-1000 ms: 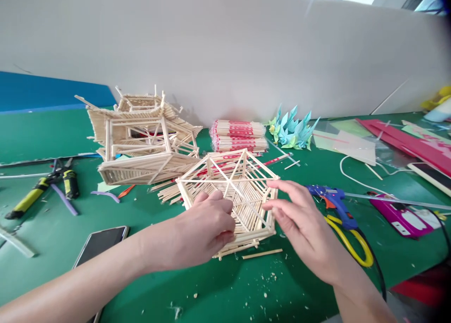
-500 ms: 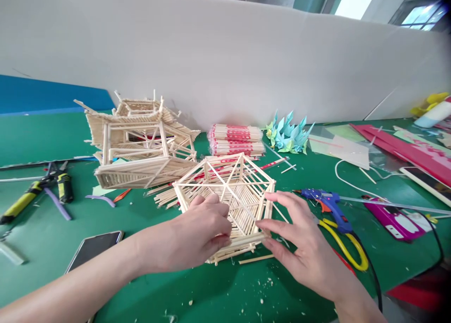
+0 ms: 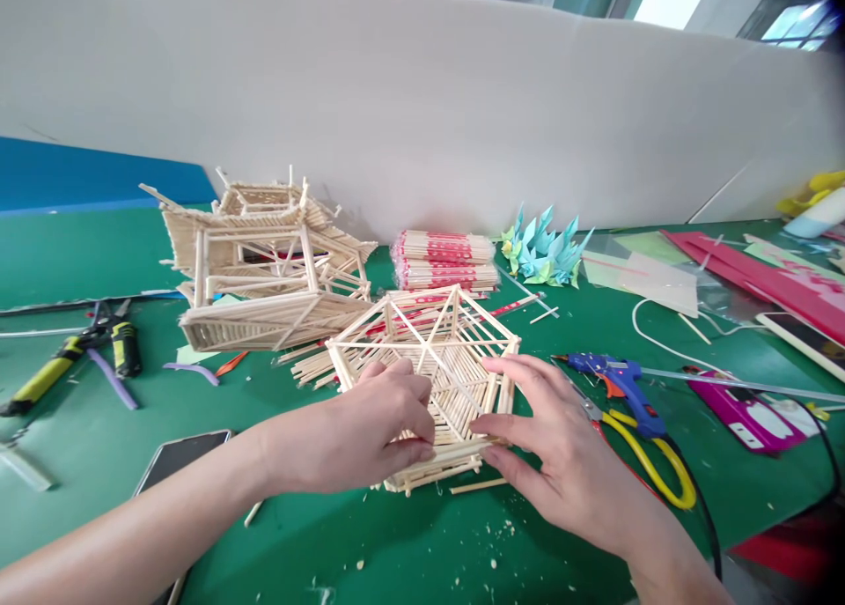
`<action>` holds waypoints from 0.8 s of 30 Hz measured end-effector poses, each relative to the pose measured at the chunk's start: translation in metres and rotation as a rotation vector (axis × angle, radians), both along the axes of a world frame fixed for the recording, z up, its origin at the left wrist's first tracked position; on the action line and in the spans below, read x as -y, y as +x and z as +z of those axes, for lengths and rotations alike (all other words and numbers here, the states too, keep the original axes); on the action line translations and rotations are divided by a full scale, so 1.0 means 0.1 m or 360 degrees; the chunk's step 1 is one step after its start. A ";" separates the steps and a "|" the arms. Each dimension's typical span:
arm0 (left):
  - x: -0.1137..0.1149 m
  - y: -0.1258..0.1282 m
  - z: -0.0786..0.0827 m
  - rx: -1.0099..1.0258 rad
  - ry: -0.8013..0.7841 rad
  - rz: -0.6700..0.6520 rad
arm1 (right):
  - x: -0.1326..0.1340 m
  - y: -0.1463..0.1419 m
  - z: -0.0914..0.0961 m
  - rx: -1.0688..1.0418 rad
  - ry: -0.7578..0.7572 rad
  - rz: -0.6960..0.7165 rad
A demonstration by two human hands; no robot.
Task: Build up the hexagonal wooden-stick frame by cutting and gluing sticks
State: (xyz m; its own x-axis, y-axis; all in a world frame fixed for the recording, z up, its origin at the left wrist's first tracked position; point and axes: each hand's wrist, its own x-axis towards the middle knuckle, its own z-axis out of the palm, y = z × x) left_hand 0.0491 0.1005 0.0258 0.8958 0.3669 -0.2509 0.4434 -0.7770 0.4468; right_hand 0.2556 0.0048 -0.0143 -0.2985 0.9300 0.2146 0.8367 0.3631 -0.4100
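Note:
In front of me a polygonal frame of thin wooden sticks [image 3: 439, 350], with a slatted floor and crossed sticks over its top, sits on the green table. My left hand [image 3: 383, 429] is closed at its near edge, pinching a wooden stick [image 3: 459, 449] that lies along that rim. At the same stick's right end, my right hand [image 3: 547, 429] has its thumb below and a finger above, its other fingers by the right corner post. The stick's left end is hidden behind my left fingers.
A larger stick pavilion [image 3: 264, 270] stands behind left, near wrapped stick bundles [image 3: 445, 260] and blue folded-paper pieces [image 3: 545, 248]. A glue gun [image 3: 617, 380] and yellow-handled pliers [image 3: 660, 464] lie right. Cutters [image 3: 99, 341] and a phone [image 3: 178, 460] lie left.
My right hand has slid slightly left along the near rim, its thumb and finger closer to my left hand. The view has shifted a little; the frame stays in place.

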 end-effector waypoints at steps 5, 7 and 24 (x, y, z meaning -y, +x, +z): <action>-0.01 -0.01 0.01 0.0028 -0.0036 -0.0015 | -0.03 -0.05 0.01 -0.0032 -0.0037 0.0078; -0.02 -0.02 0.03 0.0008 -0.0048 -0.0027 | -0.04 -0.07 0.00 -0.0064 -0.0052 0.0092; -0.04 -0.11 0.06 0.0386 -0.0189 0.0211 | -0.03 -0.11 -0.07 -0.0312 0.0039 0.0024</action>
